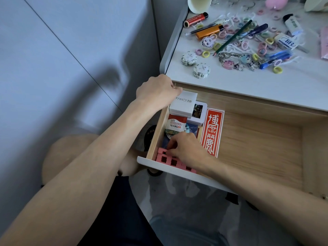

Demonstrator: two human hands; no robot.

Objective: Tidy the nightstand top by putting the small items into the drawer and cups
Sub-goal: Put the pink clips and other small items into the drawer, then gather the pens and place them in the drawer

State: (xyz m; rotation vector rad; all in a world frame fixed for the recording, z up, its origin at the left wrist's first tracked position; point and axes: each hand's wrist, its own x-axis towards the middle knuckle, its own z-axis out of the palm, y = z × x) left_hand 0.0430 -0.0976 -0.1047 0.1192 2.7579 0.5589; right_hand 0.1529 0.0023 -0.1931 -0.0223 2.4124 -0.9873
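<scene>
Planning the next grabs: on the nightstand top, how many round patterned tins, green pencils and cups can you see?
Round patterned tins: 2
Green pencils: 1
Cups: 2, both cut off by the frame edge
Total: 5

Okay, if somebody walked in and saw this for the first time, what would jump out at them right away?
Probably the open wooden drawer, with a bright red paper strip lying flat beside a white FANCI box in its left part. Both hands are there: the right hand on pink blocks at the front corner, the left hand at the box's back corner. Behind, the nightstand top is littered with colourful hair ties, pens and lighters.
</scene>
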